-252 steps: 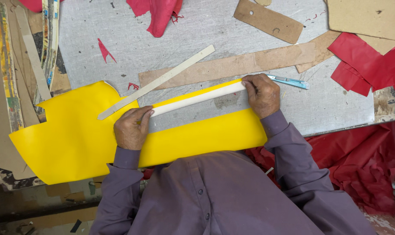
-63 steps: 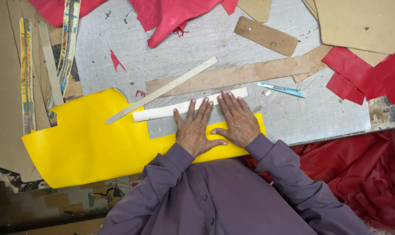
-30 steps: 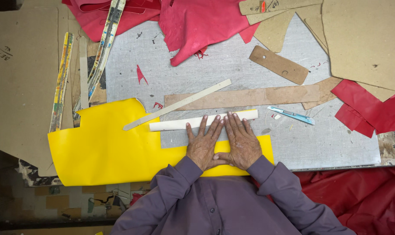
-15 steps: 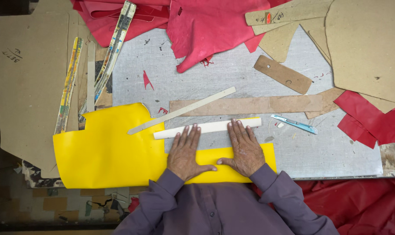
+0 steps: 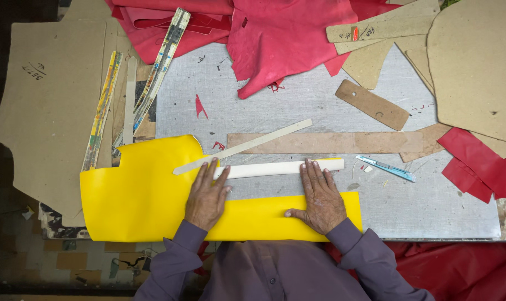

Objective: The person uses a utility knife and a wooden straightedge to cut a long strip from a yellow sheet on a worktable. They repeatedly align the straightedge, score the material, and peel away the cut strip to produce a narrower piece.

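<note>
Both hands [image 5: 208, 196] [image 5: 319, 196] flat on yellow sheet [image 5: 136, 195], fingertips at white strip [image 5: 280, 168].

A: Any packages, signs or screens on the tabletop [image 5: 319, 106]?

B: None. Only marks: dark handwriting on the big tan cardboard pattern [image 5: 47, 100] at far left, and a small red tag with scribbles on the cardboard strip [image 5: 381, 25], top right.

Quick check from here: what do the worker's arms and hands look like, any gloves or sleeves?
Both hands, the left hand and the right hand, are bare: no gloves, rings or watch visible. Long, loose, dusty-purple sleeves reach the wrists, part of a matching buttoned shirt.
</note>
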